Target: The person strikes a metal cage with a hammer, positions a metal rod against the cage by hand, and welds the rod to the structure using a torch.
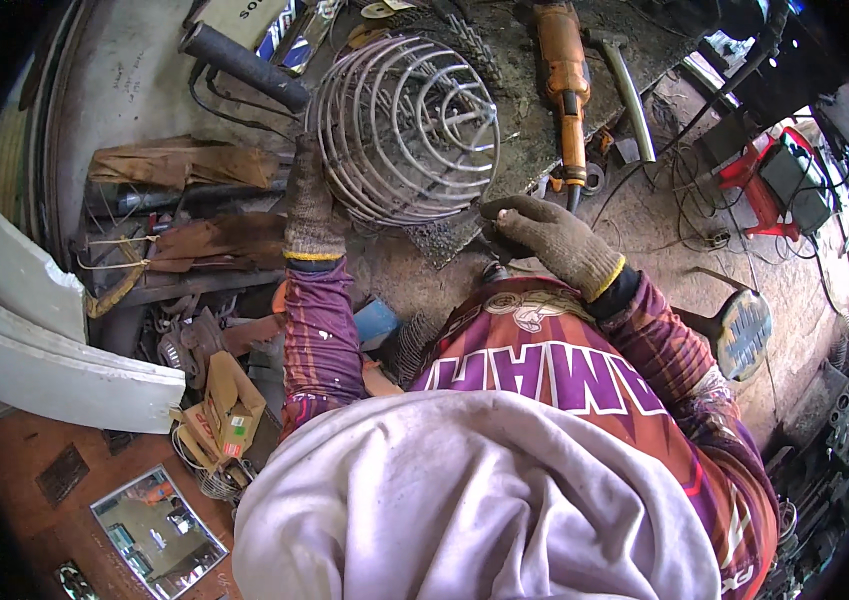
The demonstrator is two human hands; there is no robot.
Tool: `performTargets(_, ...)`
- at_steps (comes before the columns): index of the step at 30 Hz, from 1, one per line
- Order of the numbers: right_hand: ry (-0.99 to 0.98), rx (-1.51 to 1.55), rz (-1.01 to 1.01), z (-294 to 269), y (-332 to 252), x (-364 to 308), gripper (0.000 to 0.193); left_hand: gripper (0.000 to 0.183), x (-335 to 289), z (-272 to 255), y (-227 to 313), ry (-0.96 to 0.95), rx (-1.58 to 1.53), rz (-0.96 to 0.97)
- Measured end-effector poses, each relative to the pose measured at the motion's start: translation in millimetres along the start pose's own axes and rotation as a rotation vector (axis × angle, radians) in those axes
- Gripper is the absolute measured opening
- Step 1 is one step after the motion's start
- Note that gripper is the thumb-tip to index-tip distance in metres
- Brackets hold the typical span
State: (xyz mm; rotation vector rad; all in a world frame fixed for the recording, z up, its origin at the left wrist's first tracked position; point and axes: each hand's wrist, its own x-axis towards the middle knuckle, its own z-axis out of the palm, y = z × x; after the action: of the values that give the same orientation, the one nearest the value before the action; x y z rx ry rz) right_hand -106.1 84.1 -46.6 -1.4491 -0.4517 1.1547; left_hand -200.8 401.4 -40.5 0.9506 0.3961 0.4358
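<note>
gloved l. hand (pixel 314 205) at lh side of wire cage (pixel 399 130), closure hidden, can't tell grip; cage at workbench (pixel 521 125), looks mostly built, remaining work unclear; gloved r. hand (pixel 549 237) near cage, partly curled, hold unclear; orange power tool (pixel 562 75) beyond.

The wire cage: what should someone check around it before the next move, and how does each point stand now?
1. Both hands gloved: ok; the left hand and right hand wear knitted gloves.
2. Left hand at the wire cage: ok, it is at the left side.
3. Right hand gripping the cage: cannot tell; its fingers are curled near the lower right edge.
4. Orange power tool out of the hands: ok, it lies to the cage's right.
5. Tool unplugged: cannot tell.
6. Clear space around the cage: not ok; a dark tube lies close at its upper left.
</note>
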Motion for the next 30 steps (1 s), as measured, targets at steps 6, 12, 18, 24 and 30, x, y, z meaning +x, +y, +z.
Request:
performTargets(6,-0.02,0.06,0.061,-3.2,11.2,-5.8,0.039,0.062,42.9,-59.0,14.6,-0.081,0.222,-0.07)
performTargets(12,0.017,-0.021,0.036,-10.9,10.6,-14.7,0.038,0.061,64.0,-34.8,15.0,-0.077,0.463,-0.007)
performTargets(18,0.033,0.084,-0.024,-11.9,20.8,-18.4,0.041,0.064,97.5,-35.2,28.2,-0.405,0.889,0.146)
performTargets(24,0.025,0.211,0.064,-12.6,15.4,-25.6,0.036,0.066,141.1,-39.6,53.0,-0.763,1.731,0.762)
performTargets(30,0.026,0.255,0.065,-18.3,25.0,-33.6,0.037,0.065,193.8,-46.5,28.8,-0.679,2.101,0.347)
